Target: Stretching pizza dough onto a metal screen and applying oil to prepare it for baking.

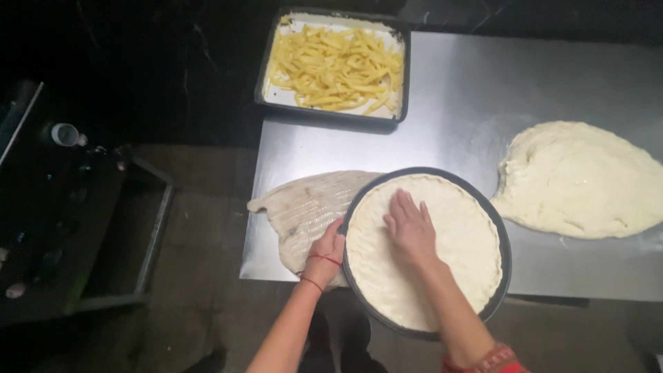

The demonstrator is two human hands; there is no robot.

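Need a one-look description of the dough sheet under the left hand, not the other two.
On the steel table, find the round dark pan. Left of it, partly under its rim, lies the ridged sheet, touched by the left hand. Only it has ridges; the others look smooth.

A dark tray of fries (pixel 335 65) sits well apart from a spread dough sheet (pixel 583 179) on the steel table (pixel 449 97)

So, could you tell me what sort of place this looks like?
Probably a commercial kitchen, perhaps a pizza or bakery prep station: a steel worktable, a round dark pan of dough pressed by the right hand, and a tray of cut fries.
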